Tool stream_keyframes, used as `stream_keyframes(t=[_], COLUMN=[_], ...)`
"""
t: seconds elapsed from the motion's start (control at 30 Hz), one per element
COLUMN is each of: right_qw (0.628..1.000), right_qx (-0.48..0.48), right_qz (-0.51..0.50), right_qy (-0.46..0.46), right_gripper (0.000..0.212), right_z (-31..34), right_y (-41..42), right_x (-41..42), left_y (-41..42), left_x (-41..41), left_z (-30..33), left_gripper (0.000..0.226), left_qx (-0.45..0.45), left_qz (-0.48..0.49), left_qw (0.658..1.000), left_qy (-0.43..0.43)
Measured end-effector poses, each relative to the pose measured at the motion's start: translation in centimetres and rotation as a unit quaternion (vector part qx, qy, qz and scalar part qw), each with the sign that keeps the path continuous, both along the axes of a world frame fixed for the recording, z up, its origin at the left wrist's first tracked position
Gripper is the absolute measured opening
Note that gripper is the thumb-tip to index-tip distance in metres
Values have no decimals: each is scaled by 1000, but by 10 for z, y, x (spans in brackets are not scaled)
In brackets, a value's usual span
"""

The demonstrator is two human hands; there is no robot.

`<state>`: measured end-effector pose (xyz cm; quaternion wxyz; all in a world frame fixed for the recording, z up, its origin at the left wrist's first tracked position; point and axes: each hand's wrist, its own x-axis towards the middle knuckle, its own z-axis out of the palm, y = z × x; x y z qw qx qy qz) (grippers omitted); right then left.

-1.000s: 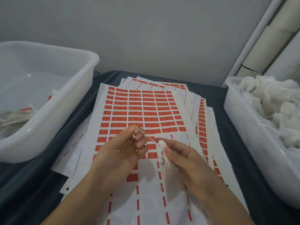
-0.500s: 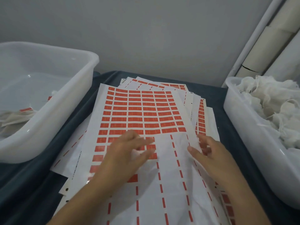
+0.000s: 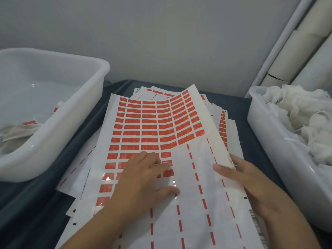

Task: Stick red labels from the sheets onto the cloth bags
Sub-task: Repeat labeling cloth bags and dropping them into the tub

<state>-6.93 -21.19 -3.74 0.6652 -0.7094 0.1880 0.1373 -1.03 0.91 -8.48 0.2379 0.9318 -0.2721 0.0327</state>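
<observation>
The top label sheet [image 3: 149, 126] lies on a stack in the middle, its upper half full of red labels [image 3: 136, 121], its lower right part peeled bare. My left hand [image 3: 142, 178] rests flat on the sheet with straight fingers. My right hand [image 3: 246, 178] grips the sheet's right edge, thumb on top and fingers underneath, and that side is lifted and curled up. White cloth bags [image 3: 305, 114] fill the tub on the right. Neither hand holds a bag.
A white tub [image 3: 71, 126] on the left holds a few bags with red labels [image 3: 16, 130]. The right tub [image 3: 269, 141] stands close to my right hand. More label sheets [image 3: 231, 130] lie under the top one on a dark blue cloth [image 3: 89, 130]. A wall is behind.
A second ago both hands held a small cloth bag by its string; it is gone from view. Both hands dropped to the sheets, and the right one has lifted the top sheet's right edge.
</observation>
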Motion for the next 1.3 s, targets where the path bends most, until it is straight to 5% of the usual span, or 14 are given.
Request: stream_keyframes(t=[0.13,0.3,0.47,0.7,1.03,1.3], right_qw=[994,992,995,998,997,994], right_qx=[-110,-98,-92,-49,-4,-32], right_qz=[15,-69,-22,-20,-41,-45], right_qy=[19,46,17,21,-58,-99], right_gripper=[49,19,58,33,39,36], right_z=[-14,-24,-24,-32,-31,-30], right_y=[10,21,34,29,38,43], right_x=[3,15,16,12,9,7], left_y=[0,-1,-2,-1,-3,0], left_x=[2,-3,-9,-6,-9,-3], left_z=[3,8,10,7,11,16], left_gripper=[58,56,48,43,23,35], left_qx=[4,-26,-72,-101,-130,-175], left_qz=[-1,18,0,-37,-48,-71], left_qw=[1000,999,996,993,989,982], left_qy=[4,26,43,-41,-49,2])
